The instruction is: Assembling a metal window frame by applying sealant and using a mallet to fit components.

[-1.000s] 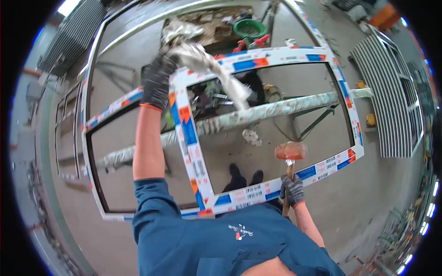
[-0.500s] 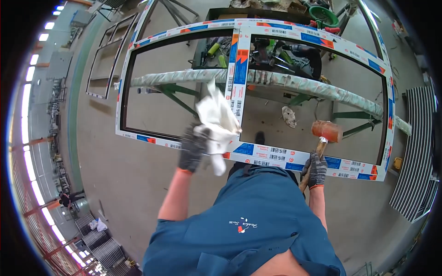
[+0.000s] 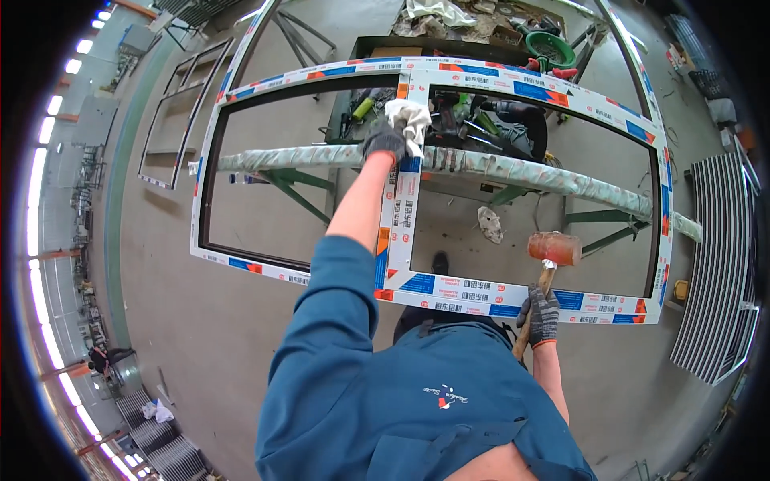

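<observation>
My left hand (image 3: pixel 383 141), in a dark grey glove, is closed on a crumpled white cloth (image 3: pixel 411 122). It reaches forward to the upper part of the middle bar of a large window frame (image 3: pixel 398 210), which is wrapped in printed white, blue and orange film. The cloth lies over that bar, near where it meets the far rail. My right hand (image 3: pixel 543 315), gloved too, grips the wooden handle of a mallet (image 3: pixel 554 249) by the near rail. The mallet's reddish head points away from me, over the right opening.
A padded, wrapped support beam (image 3: pixel 529 172) on green legs crosses beneath the frame. Beyond it sit a bin of tools (image 3: pixel 489 124) and a green bowl (image 3: pixel 551 50). A crumpled rag (image 3: pixel 490 225) lies on the floor. Stacked metal profiles (image 3: pixel 714 264) stand right; another frame (image 3: pixel 180 120) stands left.
My left hand has carried the cloth forward from the near rail to the far part of the middle bar. My right hand keeps its hold on the mallet; the view has shifted slightly.
</observation>
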Available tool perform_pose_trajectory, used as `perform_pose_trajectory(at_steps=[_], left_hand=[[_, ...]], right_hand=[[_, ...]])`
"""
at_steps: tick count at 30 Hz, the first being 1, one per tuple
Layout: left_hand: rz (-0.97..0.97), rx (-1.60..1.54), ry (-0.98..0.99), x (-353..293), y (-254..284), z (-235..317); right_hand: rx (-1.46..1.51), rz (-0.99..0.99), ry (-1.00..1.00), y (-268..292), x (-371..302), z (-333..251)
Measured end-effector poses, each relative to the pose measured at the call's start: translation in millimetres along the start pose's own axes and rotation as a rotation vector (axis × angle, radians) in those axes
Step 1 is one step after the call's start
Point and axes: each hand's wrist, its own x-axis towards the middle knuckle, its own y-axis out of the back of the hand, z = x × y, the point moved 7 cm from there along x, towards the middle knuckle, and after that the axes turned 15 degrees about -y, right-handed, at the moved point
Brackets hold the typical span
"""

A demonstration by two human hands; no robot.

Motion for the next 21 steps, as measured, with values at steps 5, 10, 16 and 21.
perform_pose_trajectory(at_steps=[5,10,16,21], left_hand=[[0.141,-0.359,-0.146,-42.9,11.5,-16.1],[-0.300,-0.361,-0.042,-214.3,18.1,-38.6],[0.048,0.056,-0.411,-202.6,66.5,-18.4],[0.113,-0.025,-0.475,-211.8,57.7,14.1]], right_hand=[[0.024,-0.023,0.003,-3.7,6.9,-0.4],[0.114,-0.028,-0.007,-0.5,1.7,-2.6],[0.090,-0.004,-0.007,-4.2,3.6,-4.0],[0.077,0.043,-0.039,-5.2,-1.5,-4.8]])
